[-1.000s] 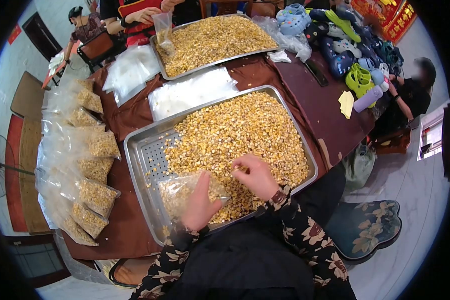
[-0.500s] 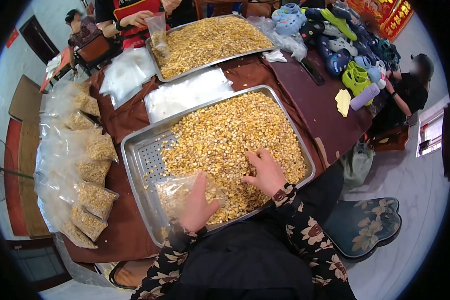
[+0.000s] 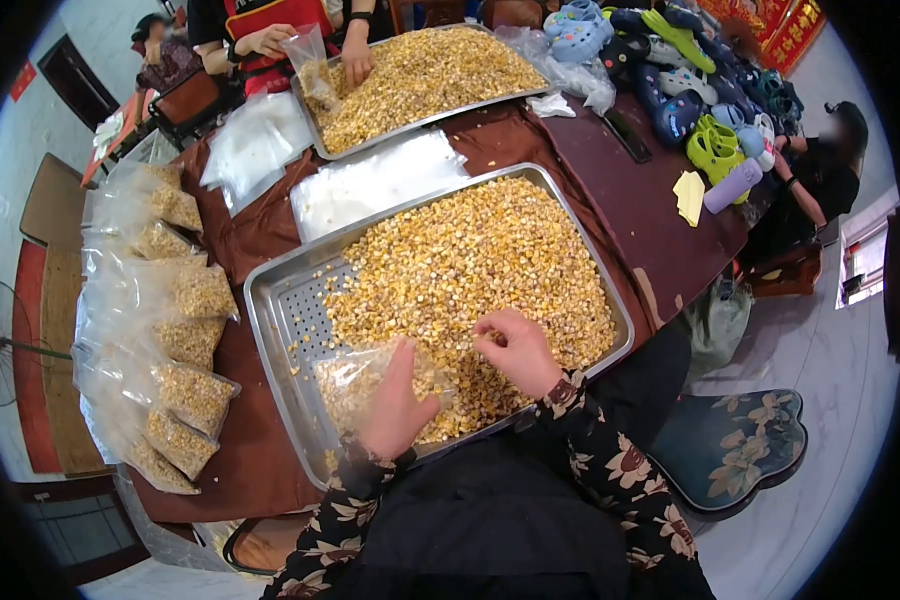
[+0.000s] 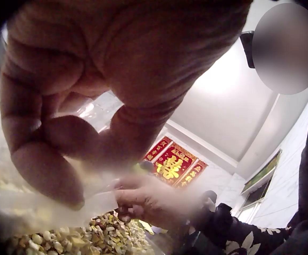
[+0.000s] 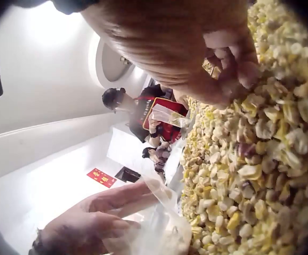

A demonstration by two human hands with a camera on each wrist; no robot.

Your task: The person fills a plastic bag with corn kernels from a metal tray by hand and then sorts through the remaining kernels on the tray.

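Dried corn kernels (image 3: 490,250) fill most of a steel tray (image 3: 270,290) in front of me, its perforated bottom bare at the left. My left hand (image 3: 396,405) holds a clear plastic bag (image 3: 345,385) partly filled with kernels at the tray's near left. In the left wrist view, finger and thumb curl at the film of its mouth. To the right of the bag, my right hand (image 3: 518,352) is over the kernels with its fingers curled together. The right wrist view has those fingers (image 5: 244,71) down at the kernel surface, kernels showing between them and the thumb.
Filled bags (image 3: 195,395) line the table's left side. Beyond my tray lie flat empty bags (image 3: 370,185) and a second corn tray (image 3: 430,85), where another person (image 3: 270,40) fills a bag. Clogs (image 3: 715,150), a phone (image 3: 627,137) and yellow paper (image 3: 688,197) occupy the right.
My right hand spread its fingers over the kernels, then drew back toward the bag with fingers curled. The left hand stayed at the bag. The person opposite has reached a hand into their corn.
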